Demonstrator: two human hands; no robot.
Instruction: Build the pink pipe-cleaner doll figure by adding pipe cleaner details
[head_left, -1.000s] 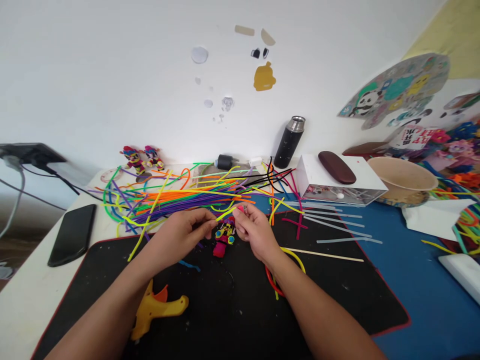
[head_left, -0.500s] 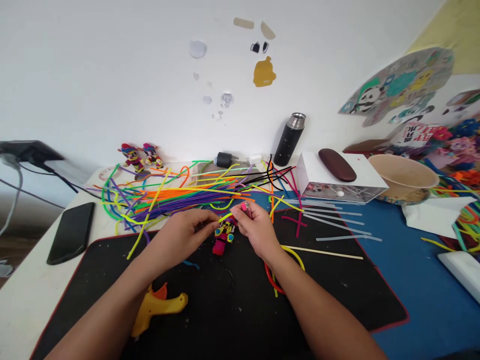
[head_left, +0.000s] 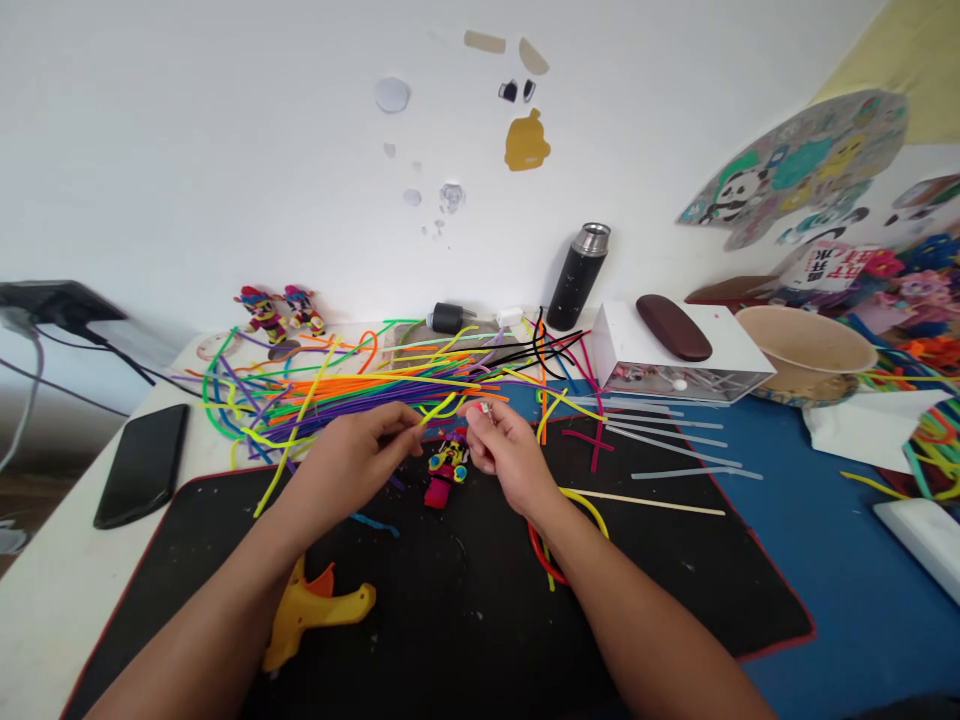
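The person's left hand [head_left: 356,455], near the middle of the frame, has thumb and fingers pinched on a short yellow-green stem [head_left: 440,409], and the right hand [head_left: 510,450], just right of centre, is closed around a small pink-and-silver object [head_left: 485,408], maybe a lighter, though the fingers cover most of it. What has just changed is the stem: a second ago it ran nearly level across to the right thumb, and now it slants up to the right, its tip seemingly clear of that hand. I'd take that to mean the two hands have parted at the tip, leaving the left in charge of the piece. Just below the gap, a little pink, yellow and blue figure [head_left: 445,470] lies on the black mat [head_left: 420,640], unmoved. Further out, a yellow glue gun [head_left: 319,610] rests at lower left, a heap of coloured stems [head_left: 375,395] spreads above the hands, and a dark bottle [head_left: 577,280] stands against the wall, upper right of centre.
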